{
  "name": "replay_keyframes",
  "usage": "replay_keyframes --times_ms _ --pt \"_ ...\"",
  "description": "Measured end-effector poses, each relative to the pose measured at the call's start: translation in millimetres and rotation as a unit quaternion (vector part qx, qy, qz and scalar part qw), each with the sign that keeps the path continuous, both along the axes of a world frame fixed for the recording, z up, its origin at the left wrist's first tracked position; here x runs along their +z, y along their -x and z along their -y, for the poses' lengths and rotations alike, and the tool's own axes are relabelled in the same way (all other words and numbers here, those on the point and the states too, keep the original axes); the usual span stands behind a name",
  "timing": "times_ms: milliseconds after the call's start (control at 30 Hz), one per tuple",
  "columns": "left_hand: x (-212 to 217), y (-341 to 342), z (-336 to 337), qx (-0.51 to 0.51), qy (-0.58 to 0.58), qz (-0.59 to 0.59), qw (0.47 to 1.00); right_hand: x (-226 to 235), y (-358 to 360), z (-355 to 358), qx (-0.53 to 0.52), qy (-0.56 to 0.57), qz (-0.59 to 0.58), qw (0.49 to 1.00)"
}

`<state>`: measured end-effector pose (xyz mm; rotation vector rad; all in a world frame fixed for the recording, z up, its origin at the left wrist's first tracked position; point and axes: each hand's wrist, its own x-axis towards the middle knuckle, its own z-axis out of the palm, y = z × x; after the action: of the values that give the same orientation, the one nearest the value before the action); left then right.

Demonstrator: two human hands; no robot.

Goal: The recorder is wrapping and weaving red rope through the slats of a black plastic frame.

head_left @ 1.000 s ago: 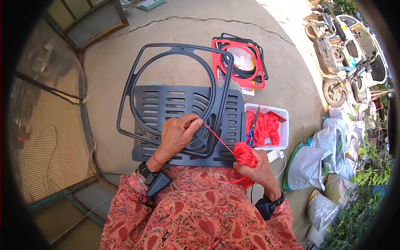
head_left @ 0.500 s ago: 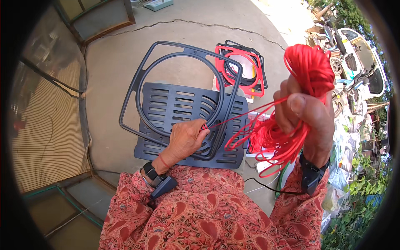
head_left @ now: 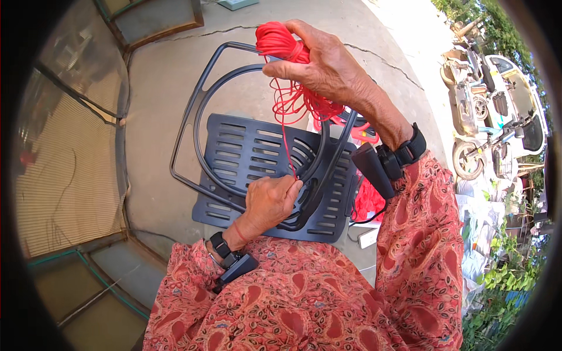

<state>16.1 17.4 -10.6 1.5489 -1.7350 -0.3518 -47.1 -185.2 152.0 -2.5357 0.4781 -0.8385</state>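
A black frame with a round inner ring (head_left: 209,192) leans at a tilt over a slatted black board (head_left: 241,153) in front of me. My left hand (head_left: 270,199) is closed around the ring's lower right part, pinching a red cord against it. Above the frame's far side, my right hand (head_left: 331,65) grips a thick hank of red cord (head_left: 278,42). Loose loops hang below that hand. From them a single strand runs down to my left thumb and fingertips. My left fingers hide how the cord meets the ring.
Behind my right forearm, red frames (head_left: 366,133) show in part. A pile of red cord (head_left: 369,202) lies right of the board, near a small white device (head_left: 368,238). A ribbed panel (head_left: 70,181) stands at left. Parked vehicles (head_left: 518,88) are at far right.
My right hand has swung left and away from me with the cord hank, passing over the frame. My left hand stays on the ring, and the strand now runs steeply upward.
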Motion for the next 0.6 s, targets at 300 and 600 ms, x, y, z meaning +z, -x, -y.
replay_keyframes --times_ms 300,600 --pt "9 -4 -24 -0.016 0.087 -0.041 0.995 -25 53 -38 0.078 0.061 -0.252 0.963" --pt "9 -3 -34 -0.044 0.046 0.006 0.998 -39 34 -60 0.048 0.309 -0.300 0.901"
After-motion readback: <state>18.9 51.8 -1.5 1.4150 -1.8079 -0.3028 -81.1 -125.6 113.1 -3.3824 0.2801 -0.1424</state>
